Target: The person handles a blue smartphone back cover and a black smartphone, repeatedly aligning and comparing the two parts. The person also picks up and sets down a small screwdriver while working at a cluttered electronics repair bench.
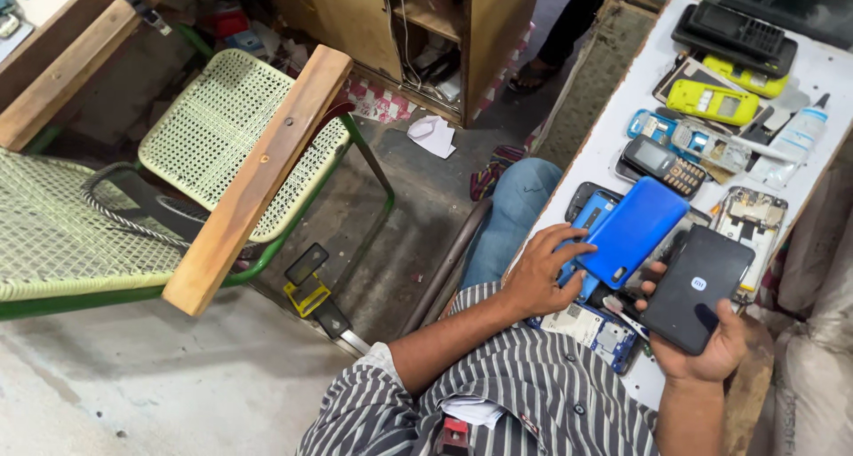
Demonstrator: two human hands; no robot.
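Observation:
My left hand (540,274) rests with spread fingers on a blue phone back cover (633,229) lying on the white worktable (613,127), over another blue cover (589,218). A black phone (697,287), back side up, sits in my right hand (711,354), gripped from below just right of the blue cover. Under and between both hands lie an exposed blue circuit board (600,330) and other phone parts.
Farther along the table lie a small keypad phone (665,164), yellow phone shells (715,102), an opened phone (751,216), a white glue bottle (800,136) and a black keypad device (733,34). A green woven chair with a wooden plank (258,176) stands left. Another person's foot (533,74) is near the cabinet.

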